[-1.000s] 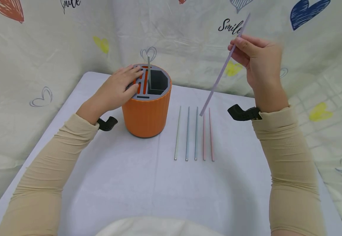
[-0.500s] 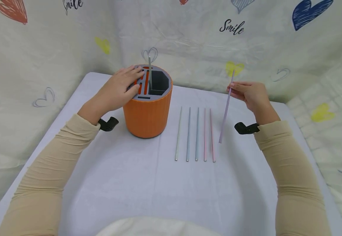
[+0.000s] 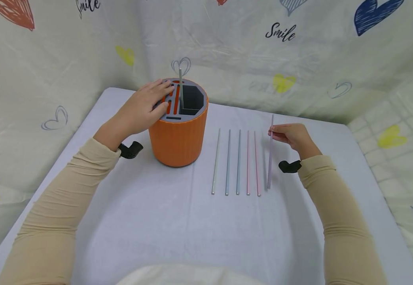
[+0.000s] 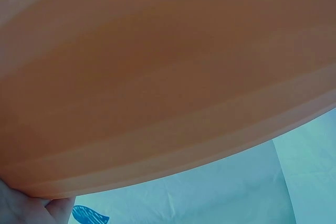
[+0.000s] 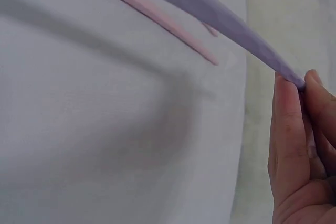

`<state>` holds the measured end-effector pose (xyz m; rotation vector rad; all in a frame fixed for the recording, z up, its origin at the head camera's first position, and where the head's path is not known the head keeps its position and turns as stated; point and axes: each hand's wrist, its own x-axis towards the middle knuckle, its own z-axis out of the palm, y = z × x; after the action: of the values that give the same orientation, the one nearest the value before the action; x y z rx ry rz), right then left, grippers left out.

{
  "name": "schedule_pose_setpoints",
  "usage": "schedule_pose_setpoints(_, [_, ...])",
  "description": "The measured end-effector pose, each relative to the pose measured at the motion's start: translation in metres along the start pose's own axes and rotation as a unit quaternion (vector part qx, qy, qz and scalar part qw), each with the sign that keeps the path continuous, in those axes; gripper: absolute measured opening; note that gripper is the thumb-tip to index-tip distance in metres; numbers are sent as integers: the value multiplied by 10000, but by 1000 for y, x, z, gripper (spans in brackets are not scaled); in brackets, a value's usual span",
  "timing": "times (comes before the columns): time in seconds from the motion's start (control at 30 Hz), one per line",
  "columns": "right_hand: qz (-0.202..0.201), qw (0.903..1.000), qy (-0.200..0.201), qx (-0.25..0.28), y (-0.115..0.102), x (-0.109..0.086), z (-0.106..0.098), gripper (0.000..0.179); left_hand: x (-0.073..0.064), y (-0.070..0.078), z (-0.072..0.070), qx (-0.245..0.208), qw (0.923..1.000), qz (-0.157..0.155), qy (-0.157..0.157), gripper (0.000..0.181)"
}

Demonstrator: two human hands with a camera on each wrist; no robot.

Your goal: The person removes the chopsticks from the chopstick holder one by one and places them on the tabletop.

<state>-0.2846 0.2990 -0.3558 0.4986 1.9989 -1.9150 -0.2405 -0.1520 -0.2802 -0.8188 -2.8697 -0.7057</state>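
My right hand [image 3: 293, 136] pinches a purple chopstick [image 3: 270, 160] near its far end, between thumb and fingers. The chopstick hangs over the table, right of the row, with its shadow beside it; the right wrist view also shows the purple chopstick [image 5: 226, 22] in the fingertips. On the white table lie a pale green chopstick [image 3: 216, 161], two blue chopsticks [image 3: 228, 162] and two pink chopsticks [image 3: 248, 162], side by side. My left hand [image 3: 142, 105] rests on the top of an orange utensil holder [image 3: 178, 142]. A pale green stick [image 3: 180, 89] stands in the holder's large dark compartment.
The holder has a grey slotted top [image 3: 188, 117] with several narrow slots. Behind the table [image 3: 178, 221] hangs a cream cloth [image 3: 220, 59] printed with hearts and words. In the left wrist view the orange wall [image 4: 168, 77] fills most of the picture.
My right hand has come down and slightly left, bringing the purple chopstick from high up to low over the table, nearly parallel to the row. The left hand stays on the holder.
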Motion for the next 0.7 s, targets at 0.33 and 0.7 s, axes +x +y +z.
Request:
schedule_pose_setpoints(0.33, [576, 9962, 554, -338, 28, 22, 3, 6, 0, -1, 0, -14, 10000, 18, 3, 51])
schedule_pose_setpoints(0.7, [42, 9819, 1039, -1585, 29, 29, 7, 22, 0, 0, 0, -9, 10000, -21, 3, 51])
